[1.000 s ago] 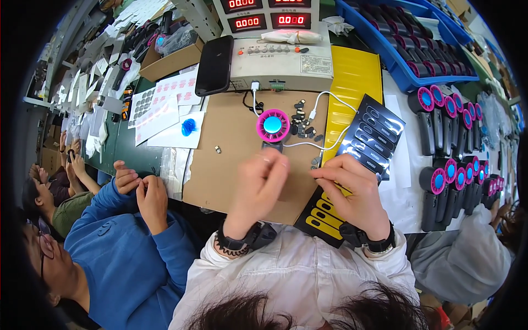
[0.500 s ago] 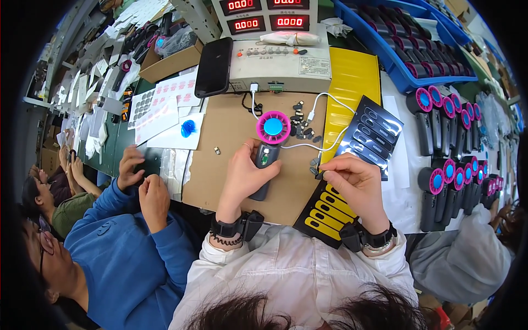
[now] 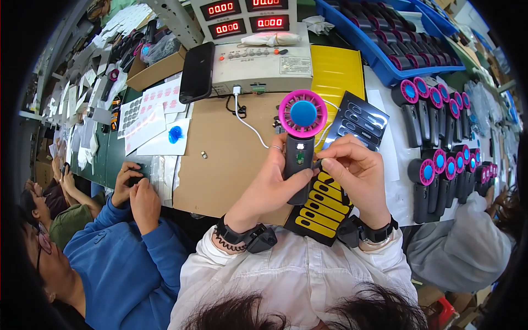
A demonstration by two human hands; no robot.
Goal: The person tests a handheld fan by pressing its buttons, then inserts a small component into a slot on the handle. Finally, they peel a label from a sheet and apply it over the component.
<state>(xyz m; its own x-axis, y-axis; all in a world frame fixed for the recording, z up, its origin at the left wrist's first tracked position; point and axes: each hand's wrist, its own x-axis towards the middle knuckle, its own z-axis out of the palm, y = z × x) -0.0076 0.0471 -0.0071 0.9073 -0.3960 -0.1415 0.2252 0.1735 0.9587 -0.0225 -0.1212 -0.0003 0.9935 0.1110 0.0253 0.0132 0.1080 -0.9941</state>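
A handheld fan (image 3: 303, 113) with a pink ring, blue centre and dark grey handle is upright in my left hand (image 3: 272, 181), whose fingers wrap round the handle. An opening in the handle shows a small green circuit board (image 3: 300, 158) with a bright white spot above it. Close beside the handle, my right hand (image 3: 360, 170) pinches a small dark piece (image 3: 318, 164), partly hidden by the fingers. Below my hands lies a black sheet with yellow cut-outs (image 3: 316, 214). A white cable (image 3: 250, 127) runs from a plug on the tester toward the fan and passes behind it.
The tester (image 3: 258, 66) with red digits stands at the back, a black phone (image 3: 197, 71) beside it. To the right are a sheet of dark labels (image 3: 357, 122), several standing fans (image 3: 410, 104) and a blue crate (image 3: 404, 77). A person in blue (image 3: 126, 253) sits at left.
My left hand has lifted the fan rightward, closer to my right hand. The fan now covers most of the small dark parts on the board. A white spot now shows in its handle opening.
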